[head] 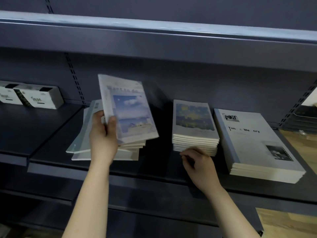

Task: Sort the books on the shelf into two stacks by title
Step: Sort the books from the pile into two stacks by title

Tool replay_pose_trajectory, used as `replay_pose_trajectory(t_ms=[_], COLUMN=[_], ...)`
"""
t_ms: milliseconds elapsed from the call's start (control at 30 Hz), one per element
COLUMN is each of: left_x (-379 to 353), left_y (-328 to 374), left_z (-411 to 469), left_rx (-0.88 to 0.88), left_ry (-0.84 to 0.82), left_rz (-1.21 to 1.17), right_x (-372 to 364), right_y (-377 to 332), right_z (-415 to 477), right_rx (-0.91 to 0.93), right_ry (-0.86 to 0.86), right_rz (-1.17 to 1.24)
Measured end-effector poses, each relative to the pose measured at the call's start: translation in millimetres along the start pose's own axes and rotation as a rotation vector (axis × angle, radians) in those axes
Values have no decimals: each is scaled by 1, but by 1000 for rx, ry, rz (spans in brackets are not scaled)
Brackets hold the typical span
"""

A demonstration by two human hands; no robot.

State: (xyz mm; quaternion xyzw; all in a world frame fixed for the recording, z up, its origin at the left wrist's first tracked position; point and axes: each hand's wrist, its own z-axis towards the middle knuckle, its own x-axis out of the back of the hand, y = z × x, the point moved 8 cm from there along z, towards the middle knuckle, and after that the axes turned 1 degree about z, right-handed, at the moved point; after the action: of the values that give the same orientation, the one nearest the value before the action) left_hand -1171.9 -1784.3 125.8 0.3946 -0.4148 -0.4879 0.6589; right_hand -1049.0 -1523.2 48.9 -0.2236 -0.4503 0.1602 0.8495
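- My left hand (103, 134) grips one book (130, 110), thumb on the front and fingers curled round the back.
- This book has a sky and clouds on its cover. I hold it up, tilted, just above a messy pile (80, 146).
- The messy pile lies on the shelf (154, 167) at 9 o'clock from the middle stack (193, 127). Its books fan out and do not line up.
- The middle stack is neat. Its top cover shows a blue and yellow painting. I cannot read its title.
- At 3 o'clock from it sits a big stack (257, 143), also neat, with "Time & Memory" on top.
- My right hand (199, 165) is at 6 o'clock from the middle stack, right by its front edge. Its fingers are loosely curled and hold nothing I can see. I cannot tell if they touch the stack.
- Some boxes (32, 97) sit far off at 9 o'clock from the pile.
- I think the job is only partly done. Two stacks look tidy, but the messy pile has books of two sizes mixed up.
- The sky book does not match either neat top cover, so I think it needs its own spot.
- Left to do: set this book down, then go through the other books in the messy pile.
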Motion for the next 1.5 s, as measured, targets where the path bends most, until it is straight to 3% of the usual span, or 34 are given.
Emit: replay_pose_trajectory(t_ms=[133,367,467,567,767,933,1067,1167,1400,1500], left_x=[-33,-92,-107,-117,-140,-148,-152,-153,-156,-156], left_y=[8,20,23,24,-15,-33,-33,-32,-39,-40], left_z=[-19,-51,-58,-63,-83,-95,-95,-93,-94,-93], left_rx=[22,98,76,44,156,-134,-311,-319,-338,-341], left_ry=[-92,-290,-340,-396,-494,-555,-510,-484,-451,-436], left_rz=[-206,-394,-386,-313,-78,349,667,739,839,844], right_x=[27,49,60,66,86,89,91,95,77,76], right_y=[-6,-3,3,15,27,36,44,42,31,30], right_z=[8,17,17,16,17,20,23,22,28,33], right_rx=[-76,-545,-612,-586,-565,-610,-555,-502,-317,-267], right_ry=[118,99,73,52,200,193,152,100,-65,-33], right_rz=[203,847,939,888,918,812,401,66,-24,-41])
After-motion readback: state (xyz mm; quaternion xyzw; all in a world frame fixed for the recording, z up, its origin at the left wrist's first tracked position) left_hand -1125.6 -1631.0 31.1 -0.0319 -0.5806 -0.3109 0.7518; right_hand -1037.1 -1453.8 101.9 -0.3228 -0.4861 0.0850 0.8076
